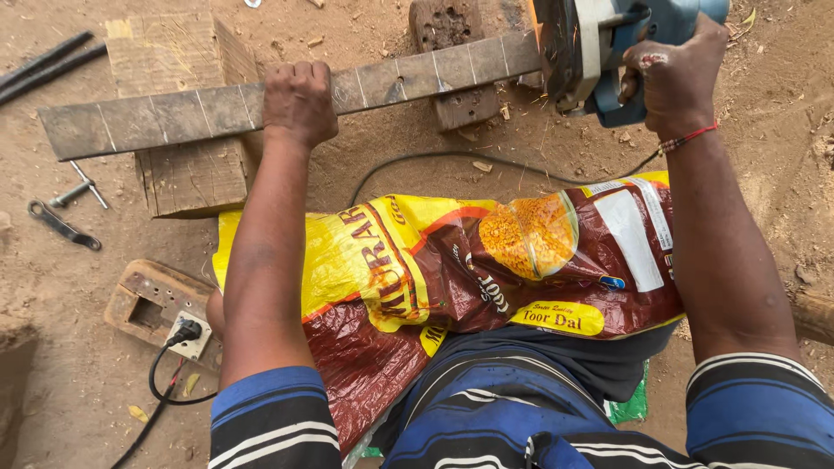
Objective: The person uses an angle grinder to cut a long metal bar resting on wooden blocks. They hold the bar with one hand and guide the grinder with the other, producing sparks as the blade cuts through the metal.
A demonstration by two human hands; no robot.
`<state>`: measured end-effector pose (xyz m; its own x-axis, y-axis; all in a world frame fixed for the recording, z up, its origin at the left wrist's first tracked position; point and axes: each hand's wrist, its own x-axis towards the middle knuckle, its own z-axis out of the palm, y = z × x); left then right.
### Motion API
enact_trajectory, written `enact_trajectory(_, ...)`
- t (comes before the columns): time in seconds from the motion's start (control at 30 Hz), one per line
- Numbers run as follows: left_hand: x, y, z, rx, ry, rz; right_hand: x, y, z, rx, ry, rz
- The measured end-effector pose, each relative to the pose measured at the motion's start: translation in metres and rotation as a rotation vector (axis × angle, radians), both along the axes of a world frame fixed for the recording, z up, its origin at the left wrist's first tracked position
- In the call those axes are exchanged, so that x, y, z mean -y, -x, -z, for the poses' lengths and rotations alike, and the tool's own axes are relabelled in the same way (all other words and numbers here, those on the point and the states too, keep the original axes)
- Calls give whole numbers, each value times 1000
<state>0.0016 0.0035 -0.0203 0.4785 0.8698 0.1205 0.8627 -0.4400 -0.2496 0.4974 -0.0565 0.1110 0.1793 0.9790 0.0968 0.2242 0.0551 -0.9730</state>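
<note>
My left hand (299, 102) presses down on a long grey wooden plank (174, 117) marked with several cross lines. The plank rests across a large wooden block (187, 174) on the left and a smaller holed block (452, 35) at the top. My right hand (678, 74) grips the handle of a blue electric circular saw (599, 48), which sits at the plank's right end. Sawdust and chips lie under the saw.
A yellow and maroon plastic sack (452, 260) covers my lap. A black power cord (452, 158) runs over the sandy ground. A wooden socket board with a black plug (178, 326) lies at the lower left. A bolt and metal clamp piece (65, 217) lie at the left.
</note>
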Motion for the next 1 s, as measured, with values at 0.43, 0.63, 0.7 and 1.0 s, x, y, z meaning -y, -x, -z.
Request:
enact_trajectory(0.43,-2,-1,0,-27,17,8,-32,2,11,-102,-2,-12)
enact_trajectory(0.63,1,-5,-11,-18,36,4,-32,-7,18,-37,50,-6)
enact_trajectory(0.7,1,-7,-15,-18,32,0,-33,-9,19,-34,53,-4)
enact_trajectory(1.0,4,-9,-23,4,16,4,-50,-9,32,-83,45,-95)
